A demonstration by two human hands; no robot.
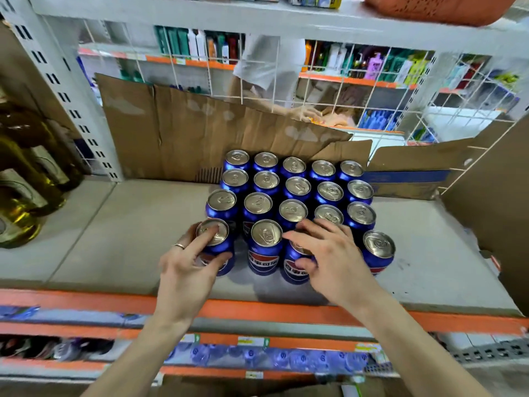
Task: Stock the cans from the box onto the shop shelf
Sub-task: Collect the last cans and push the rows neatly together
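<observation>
Cans fill four shelf rows; left hand and right hand each grasp a front can; box contents unseen.

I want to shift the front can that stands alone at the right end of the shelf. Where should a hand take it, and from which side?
Probably best to grip the lone can round its blue side wall just under the silver rim, coming from the right or the front. It stands upright with bare shelf there, while its left is crowded by the right hand and other cans.
</observation>
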